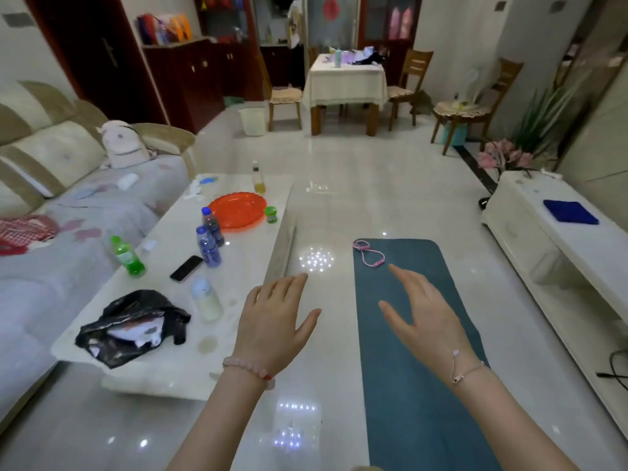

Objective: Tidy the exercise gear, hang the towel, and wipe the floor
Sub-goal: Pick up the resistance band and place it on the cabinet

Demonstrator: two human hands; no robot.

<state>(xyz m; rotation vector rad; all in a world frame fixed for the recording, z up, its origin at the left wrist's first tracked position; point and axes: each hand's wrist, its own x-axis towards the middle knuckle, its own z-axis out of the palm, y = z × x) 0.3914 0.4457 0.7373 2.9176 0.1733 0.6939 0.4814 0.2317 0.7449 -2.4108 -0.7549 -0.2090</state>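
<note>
**Both hands empty over floor and mat**

Fingers straight, spread, holding nothing: left hand hovers over the glossy floor, right hand over the teal mat. The pink resistance band lies on the mat's far corner, eleven o'clock from the right hand.

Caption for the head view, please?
Left hand and right hand hover open by a teal mat bearing a pink resistance band, beside a coffee table.
</note>
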